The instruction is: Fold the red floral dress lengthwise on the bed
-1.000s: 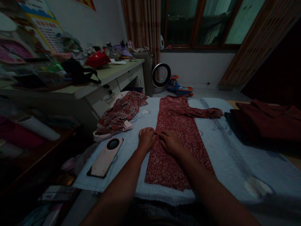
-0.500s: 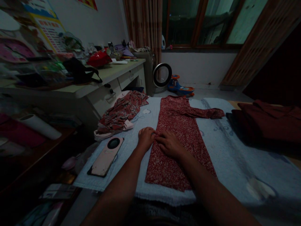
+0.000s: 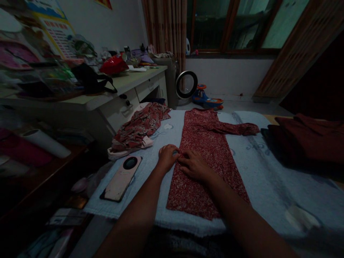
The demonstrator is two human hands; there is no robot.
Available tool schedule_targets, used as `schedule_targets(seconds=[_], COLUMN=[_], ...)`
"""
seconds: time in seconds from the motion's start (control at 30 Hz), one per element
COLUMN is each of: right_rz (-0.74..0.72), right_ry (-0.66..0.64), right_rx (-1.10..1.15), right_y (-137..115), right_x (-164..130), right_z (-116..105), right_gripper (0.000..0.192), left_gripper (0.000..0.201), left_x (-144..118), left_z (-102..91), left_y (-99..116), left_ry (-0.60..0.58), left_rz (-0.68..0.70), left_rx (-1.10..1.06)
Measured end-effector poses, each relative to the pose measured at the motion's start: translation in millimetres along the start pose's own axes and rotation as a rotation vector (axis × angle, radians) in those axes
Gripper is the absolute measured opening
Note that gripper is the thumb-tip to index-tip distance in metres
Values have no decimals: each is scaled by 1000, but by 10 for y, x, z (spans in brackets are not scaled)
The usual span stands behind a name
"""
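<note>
Both forearms reached forward from the bottom edge, meeting over a red dress [image 3: 206, 157] spread lengthwise on a pale blue blanket [image 3: 268, 179]. The right hand [image 3: 195, 165] lay palm down on the dress, fingers pointing left toward its left edge; whether they pinched the cloth could not be told. The left hand [image 3: 168, 156] rested at that same edge, knuckles up and fingers curled under, touching the right hand's fingertips; it seemed to nip the hem, but the dim light hid the grip.

The dress ran from its near hem, just above the blanket's near border, away to its neck at the far end, with one sleeve [image 3: 239, 128] stretched out to the right.

Left of the hands a pink phone [image 3: 121, 177] lay on the blanket, camera ring up; faint lettering under the ring was too small to read. Beyond it a crumpled patterned garment [image 3: 139, 127] hung over the blanket's left edge. To the right, well apart from the dress, dark maroon clothes [image 3: 306, 138] were stacked.

Farther left stood a white desk [image 3: 126, 93] crowded with a black bag [image 3: 90, 80] and a red bag [image 3: 113, 65]. A poster [image 3: 57, 32] above carried rows of print, blurred beyond reading. At the far wall stood a ring-shaped fan [image 3: 186, 84] and a blue toy car [image 3: 208, 100], beneath a curtain [image 3: 166, 25] and dark window [image 3: 231, 25].
</note>
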State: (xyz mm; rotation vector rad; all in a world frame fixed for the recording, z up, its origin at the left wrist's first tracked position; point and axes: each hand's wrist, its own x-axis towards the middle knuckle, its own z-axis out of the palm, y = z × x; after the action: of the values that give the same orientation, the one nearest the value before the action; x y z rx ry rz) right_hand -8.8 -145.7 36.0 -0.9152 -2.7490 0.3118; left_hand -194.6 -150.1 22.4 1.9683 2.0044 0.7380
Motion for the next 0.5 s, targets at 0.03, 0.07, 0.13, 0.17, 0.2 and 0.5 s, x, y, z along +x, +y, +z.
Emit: schedule_targets(seconds=[0.03,0.07,0.13,0.17,0.2,0.5], right_rz=[-1,-1,1,1,2,6], right_ry=[-1,-2,0,0,0,5], right_rx=[0,-2,-5,-6,-6,0], right_y=[-1,-2,-2,-1,-1,7], right_x=[-1,-2,-4,-5,-5,-1], right_z=[-3,-4,-5,-5,-4,14], right_gripper=[31,32,32,32,31,32], left_gripper=[17,17,17,17,16,15], left_x=[1,1,4,5,8,30], left_z=[-2,-4,-2,4,13,109], left_y=[1,2,0,-2,-7,-38], left_ry=[-3,-3,9,19,31,124], left_rz=[-1,0,2,3,4,50], left_rx=[-2,-2,0,4,9,64])
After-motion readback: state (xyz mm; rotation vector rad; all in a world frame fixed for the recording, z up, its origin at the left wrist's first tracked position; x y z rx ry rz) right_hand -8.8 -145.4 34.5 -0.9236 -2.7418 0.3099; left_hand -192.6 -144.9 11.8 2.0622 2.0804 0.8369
